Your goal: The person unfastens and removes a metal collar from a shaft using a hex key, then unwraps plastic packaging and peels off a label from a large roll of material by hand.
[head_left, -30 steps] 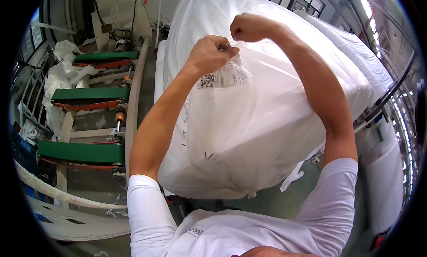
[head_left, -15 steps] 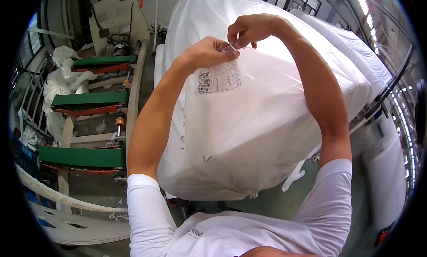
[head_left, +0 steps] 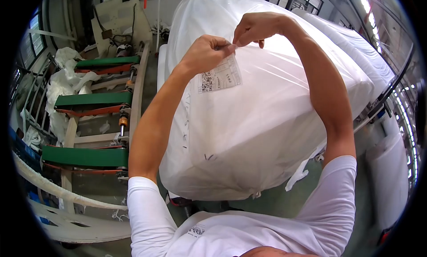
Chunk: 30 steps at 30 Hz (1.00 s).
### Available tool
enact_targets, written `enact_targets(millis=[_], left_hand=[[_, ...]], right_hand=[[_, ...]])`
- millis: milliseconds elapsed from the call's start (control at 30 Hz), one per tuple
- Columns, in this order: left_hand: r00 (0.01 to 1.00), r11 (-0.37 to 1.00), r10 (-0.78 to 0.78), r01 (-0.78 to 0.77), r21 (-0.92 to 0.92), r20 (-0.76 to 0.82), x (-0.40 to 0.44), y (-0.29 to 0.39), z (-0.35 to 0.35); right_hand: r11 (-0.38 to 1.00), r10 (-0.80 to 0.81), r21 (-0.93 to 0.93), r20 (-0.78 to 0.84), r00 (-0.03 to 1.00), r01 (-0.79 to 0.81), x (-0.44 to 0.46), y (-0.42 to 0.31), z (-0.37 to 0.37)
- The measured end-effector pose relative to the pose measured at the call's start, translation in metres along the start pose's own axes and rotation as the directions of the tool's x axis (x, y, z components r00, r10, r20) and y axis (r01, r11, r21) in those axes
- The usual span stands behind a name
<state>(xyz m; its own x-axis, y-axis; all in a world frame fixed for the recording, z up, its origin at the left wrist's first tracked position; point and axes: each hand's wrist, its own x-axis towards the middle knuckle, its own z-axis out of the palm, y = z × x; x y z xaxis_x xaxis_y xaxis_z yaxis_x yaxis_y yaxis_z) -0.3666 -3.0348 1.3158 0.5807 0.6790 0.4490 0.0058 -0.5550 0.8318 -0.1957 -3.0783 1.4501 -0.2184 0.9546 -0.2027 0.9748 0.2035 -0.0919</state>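
Note:
A large bale (head_left: 267, 110) wrapped in translucent white plastic film fills the middle of the head view. Under the film, near my hands, lies a printed paper label (head_left: 220, 78) with a QR code. My left hand (head_left: 205, 55) is closed in a pinch just above the label, covering its upper edge. Right beside it my right hand (head_left: 258, 27) also pinches, its fingertips meeting the left ones. Between them is a bit of the clear plastic film, mostly hidden by the fingers. Handwritten marks run along the bale's left side.
On the left stands a conveyor frame with green belts (head_left: 86, 156). White scrap material (head_left: 60, 92) is heaped beside it. Another wrapped bale (head_left: 342, 43) lies behind at the right, and a wrapped roll (head_left: 387, 177) stands at the far right. A metal rail (head_left: 378, 108) runs near the bale's right corner.
Both hands stay at the same spot above the label. The fingertips have drawn closer together, and the clear film seen between them before is now mostly hidden. The view has shifted slightly.

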Motion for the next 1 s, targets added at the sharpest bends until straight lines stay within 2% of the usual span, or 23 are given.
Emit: enact_targets(millis=[200, 333, 433, 467, 500, 533, 600, 667, 767, 900, 1000], left_hand=[[1.000, 1.000, 0.012, -0.012, 0.009, -0.019, 0.003, -0.001, 0.001], [0.996, 0.998, 0.069, -0.069, 0.006, -0.056, 0.004, -0.009, 0.009], [0.975, 0.981, 0.155, -0.171, -0.094, -0.159, -0.007, 0.003, 0.013], [0.963, 0.968, 0.190, -0.217, -0.129, -0.193, -0.009, 0.008, 0.011], [0.931, 0.952, 0.281, -0.301, -0.053, -0.233, -0.007, 0.002, 0.007], [0.942, 0.961, 0.247, -0.268, -0.067, -0.227, -0.007, 0.003, 0.001], [0.971, 0.986, 0.154, -0.164, -0.041, -0.183, -0.012, 0.006, -0.008], [0.979, 0.987, 0.146, -0.154, -0.048, -0.145, -0.011, 0.000, -0.010], [0.978, 0.984, 0.166, -0.173, -0.046, -0.123, -0.009, -0.002, -0.012], [0.969, 0.978, 0.204, -0.209, -0.026, -0.137, -0.012, 0.005, -0.012], [0.963, 0.978, 0.207, -0.211, -0.004, -0.176, -0.011, 0.006, -0.010]], right_hand=[[0.994, -0.101, 0.048, 0.002, 0.995, 0.101, 0.000, -0.004, 0.004], [0.985, 0.026, -0.171, -0.041, 0.999, -0.032, -0.003, -0.014, 0.006], [0.937, 0.101, -0.330, -0.054, 0.993, -0.113, 0.023, 0.020, 0.025], [0.949, 0.153, -0.269, -0.056, 0.987, -0.162, 0.018, 0.020, 0.029], [0.977, 0.100, -0.189, -0.021, 0.995, -0.103, 0.019, 0.019, 0.023], [0.993, 0.047, -0.109, 0.022, 0.999, -0.044, 0.019, 0.018, 0.015], [0.999, 0.035, -0.012, -0.044, 0.998, -0.035, -0.001, -0.001, 0.008], [1.000, 0.007, 0.022, 0.007, 1.000, -0.007, -0.006, -0.003, 0.006], [0.984, -0.010, 0.176, 0.105, 0.994, -0.009, -0.022, -0.017, 0.003], [0.989, -0.023, 0.145, 0.266, 0.964, -0.016, -0.034, -0.031, 0.004], [0.999, -0.044, 0.011, 0.352, 0.935, 0.043, -0.043, -0.029, 0.013]])
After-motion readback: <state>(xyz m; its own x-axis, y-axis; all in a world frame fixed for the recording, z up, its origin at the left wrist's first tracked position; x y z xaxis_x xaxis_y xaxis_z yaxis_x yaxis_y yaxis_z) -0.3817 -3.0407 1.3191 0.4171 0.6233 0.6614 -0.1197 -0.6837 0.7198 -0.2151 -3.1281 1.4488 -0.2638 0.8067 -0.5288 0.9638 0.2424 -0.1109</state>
